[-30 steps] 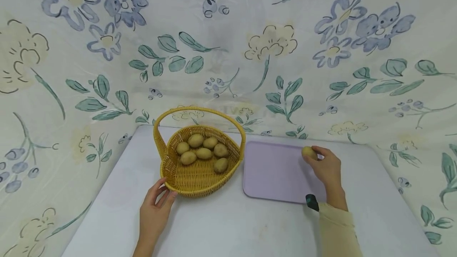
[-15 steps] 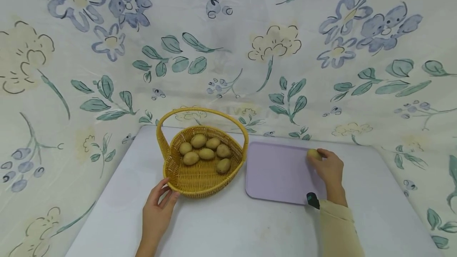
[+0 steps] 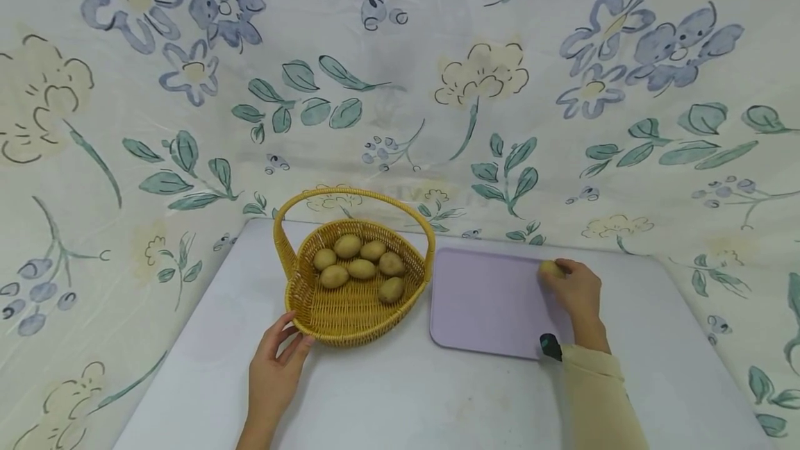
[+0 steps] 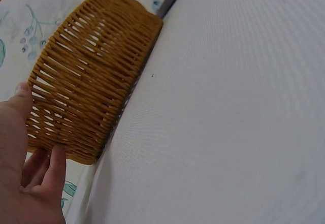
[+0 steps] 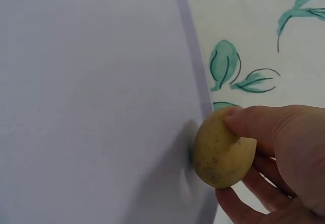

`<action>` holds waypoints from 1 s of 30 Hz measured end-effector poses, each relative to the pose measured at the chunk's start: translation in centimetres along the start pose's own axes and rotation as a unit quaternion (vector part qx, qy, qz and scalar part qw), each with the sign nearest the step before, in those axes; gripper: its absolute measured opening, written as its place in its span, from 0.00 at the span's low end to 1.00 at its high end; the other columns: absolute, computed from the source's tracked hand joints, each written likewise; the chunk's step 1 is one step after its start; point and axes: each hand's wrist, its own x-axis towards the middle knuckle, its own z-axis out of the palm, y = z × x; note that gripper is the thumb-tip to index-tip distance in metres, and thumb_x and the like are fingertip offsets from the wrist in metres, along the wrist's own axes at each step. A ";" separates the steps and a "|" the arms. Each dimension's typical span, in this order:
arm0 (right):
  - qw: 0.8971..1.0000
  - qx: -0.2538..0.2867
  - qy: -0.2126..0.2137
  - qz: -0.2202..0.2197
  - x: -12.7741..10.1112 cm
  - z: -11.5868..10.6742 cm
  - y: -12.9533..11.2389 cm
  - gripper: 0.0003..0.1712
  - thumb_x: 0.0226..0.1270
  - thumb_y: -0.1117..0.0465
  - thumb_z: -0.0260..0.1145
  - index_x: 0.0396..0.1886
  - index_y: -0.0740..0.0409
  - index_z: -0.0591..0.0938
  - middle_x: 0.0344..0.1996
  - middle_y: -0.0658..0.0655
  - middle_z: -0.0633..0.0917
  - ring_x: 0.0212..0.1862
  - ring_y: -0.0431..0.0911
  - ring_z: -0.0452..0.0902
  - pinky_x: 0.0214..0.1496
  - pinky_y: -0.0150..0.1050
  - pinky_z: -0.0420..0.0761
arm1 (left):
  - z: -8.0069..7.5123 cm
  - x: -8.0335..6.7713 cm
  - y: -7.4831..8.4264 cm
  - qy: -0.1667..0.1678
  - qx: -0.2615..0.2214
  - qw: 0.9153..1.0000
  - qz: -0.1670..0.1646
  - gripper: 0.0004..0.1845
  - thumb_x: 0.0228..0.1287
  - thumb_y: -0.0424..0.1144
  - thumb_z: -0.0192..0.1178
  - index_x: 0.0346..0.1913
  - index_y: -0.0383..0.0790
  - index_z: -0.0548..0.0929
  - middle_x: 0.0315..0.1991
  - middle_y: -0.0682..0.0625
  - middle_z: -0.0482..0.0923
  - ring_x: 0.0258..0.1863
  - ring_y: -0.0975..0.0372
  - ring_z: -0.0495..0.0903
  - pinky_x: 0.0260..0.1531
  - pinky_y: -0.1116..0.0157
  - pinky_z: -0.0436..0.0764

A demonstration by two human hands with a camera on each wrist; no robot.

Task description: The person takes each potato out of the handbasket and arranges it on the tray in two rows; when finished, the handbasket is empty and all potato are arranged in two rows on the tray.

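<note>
A potato (image 5: pixel 222 150) is pinched by the right hand (image 3: pixel 578 292) over the board (image 3: pixel 484 301), seemingly touching it; the basket (image 3: pixel 350 311) is touched by straight fingers of the left hand (image 3: pixel 275 367).

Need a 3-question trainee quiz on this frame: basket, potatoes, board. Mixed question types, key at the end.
1. How many potatoes lie in the wicker basket?
2. True or false: the left hand grips the basket's handle.
3. The right hand holds a potato at which edge of the purple board: A near left, B far right, C middle?

Key: 1. six. 2. false, it rests against the basket's near rim. 3. B.
</note>
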 end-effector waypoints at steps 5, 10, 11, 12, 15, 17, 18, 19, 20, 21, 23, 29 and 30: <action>1.000 -0.018 -0.001 -0.007 0.1 0.3 0.1 0.32 0.63 0.52 0.62 0.63 0.63 0.71 0.62 0.69 0.72 0.63 0.65 0.66 0.64 0.58 0.72 | 0.0 -0.1 0.1 -0.003 0.014 1.000 -0.004 0.32 0.58 0.36 0.65 0.66 0.48 0.69 0.63 0.50 0.68 0.53 0.79 0.72 0.51 0.81 0.77; 0.999 -0.029 0.002 -0.016 0.2 0.4 -0.1 0.32 0.63 0.52 0.63 0.63 0.64 0.72 0.61 0.70 0.73 0.62 0.66 0.66 0.64 0.58 0.72 | -0.1 -0.1 0.2 -0.001 0.018 1.000 -0.011 0.31 0.59 0.37 0.65 0.66 0.49 0.69 0.62 0.51 0.68 0.53 0.79 0.72 0.50 0.83 0.77; 0.999 -0.029 0.002 -0.016 0.3 0.4 -0.1 0.32 0.63 0.52 0.63 0.63 0.64 0.72 0.61 0.70 0.73 0.62 0.66 0.66 0.64 0.59 0.71 | -0.1 -0.1 0.3 0.000 0.020 1.000 -0.011 0.30 0.59 0.37 0.65 0.65 0.49 0.70 0.62 0.51 0.68 0.53 0.79 0.72 0.50 0.83 0.77; 0.999 -0.031 0.000 -0.017 0.3 0.5 -0.1 0.32 0.63 0.52 0.62 0.63 0.64 0.71 0.61 0.70 0.73 0.63 0.66 0.66 0.65 0.59 0.71 | -0.1 -0.1 0.3 0.001 0.018 1.000 -0.014 0.30 0.59 0.37 0.65 0.65 0.49 0.70 0.61 0.52 0.69 0.53 0.78 0.72 0.50 0.83 0.77; 0.999 -0.035 -0.001 -0.019 0.4 0.6 -0.2 0.32 0.64 0.51 0.62 0.63 0.64 0.71 0.62 0.70 0.72 0.63 0.66 0.65 0.66 0.59 0.70 | -0.1 0.0 0.2 0.002 0.013 1.000 -0.011 0.30 0.59 0.37 0.65 0.65 0.49 0.70 0.61 0.53 0.69 0.53 0.77 0.72 0.51 0.82 0.77; 0.999 -0.035 0.000 -0.022 0.5 0.6 -0.1 0.32 0.64 0.51 0.61 0.64 0.64 0.71 0.62 0.69 0.72 0.63 0.66 0.65 0.66 0.59 0.70 | 0.0 0.1 0.1 0.000 0.013 1.000 -0.007 0.30 0.59 0.37 0.65 0.65 0.48 0.70 0.61 0.52 0.69 0.53 0.77 0.72 0.50 0.83 0.77; 0.999 -0.035 0.000 -0.023 0.5 0.6 -0.1 0.32 0.65 0.51 0.61 0.64 0.64 0.70 0.62 0.69 0.72 0.63 0.66 0.65 0.66 0.59 0.70 | 0.0 0.1 0.1 0.000 0.012 1.000 -0.005 0.30 0.59 0.37 0.65 0.65 0.48 0.70 0.61 0.52 0.69 0.53 0.77 0.73 0.51 0.83 0.77; 0.999 -0.035 0.001 -0.024 0.6 0.6 -0.1 0.32 0.65 0.51 0.61 0.64 0.64 0.70 0.62 0.69 0.72 0.63 0.65 0.65 0.66 0.59 0.70 | 0.0 0.1 0.0 -0.001 0.012 1.000 -0.003 0.30 0.59 0.37 0.65 0.65 0.48 0.70 0.61 0.52 0.69 0.53 0.77 0.72 0.51 0.83 0.77; 0.999 -0.034 0.002 -0.025 0.6 0.6 0.0 0.32 0.65 0.51 0.61 0.64 0.64 0.70 0.62 0.69 0.72 0.64 0.65 0.65 0.66 0.58 0.70 | 0.0 0.1 -0.1 -0.001 0.014 1.000 -0.004 0.31 0.59 0.37 0.65 0.66 0.47 0.69 0.61 0.52 0.69 0.53 0.77 0.72 0.51 0.83 0.77; 0.999 -0.033 0.004 -0.026 0.6 0.6 0.0 0.32 0.65 0.51 0.61 0.64 0.64 0.70 0.62 0.69 0.72 0.64 0.65 0.65 0.66 0.58 0.70 | 0.0 0.1 -0.1 -0.001 0.014 1.000 -0.004 0.31 0.59 0.37 0.65 0.66 0.47 0.69 0.61 0.51 0.69 0.53 0.78 0.72 0.51 0.82 0.77; 0.999 -0.031 0.006 -0.025 0.6 0.6 -0.1 0.33 0.64 0.51 0.61 0.64 0.64 0.70 0.62 0.69 0.72 0.64 0.65 0.65 0.66 0.58 0.70 | 0.0 0.1 -0.1 -0.002 0.016 1.000 -0.001 0.31 0.59 0.36 0.65 0.66 0.46 0.69 0.62 0.49 0.68 0.53 0.78 0.72 0.51 0.82 0.77; 1.000 -0.005 0.010 -0.016 0.1 0.0 -0.9 0.33 0.66 0.48 0.60 0.66 0.61 0.69 0.64 0.69 0.70 0.64 0.66 0.65 0.65 0.60 0.71 | 0.1 0.2 -0.2 0.000 0.019 1.000 -0.014 0.31 0.59 0.34 0.65 0.66 0.44 0.69 0.62 0.46 0.68 0.52 0.80 0.71 0.50 0.82 0.77; 1.000 0.003 0.011 -0.013 0.0 -0.1 -1.1 0.33 0.66 0.48 0.59 0.67 0.60 0.68 0.65 0.69 0.69 0.64 0.66 0.65 0.64 0.59 0.72 | 0.1 0.2 -0.2 0.001 0.019 1.000 -0.017 0.31 0.59 0.34 0.65 0.66 0.45 0.69 0.62 0.47 0.68 0.52 0.80 0.72 0.50 0.82 0.77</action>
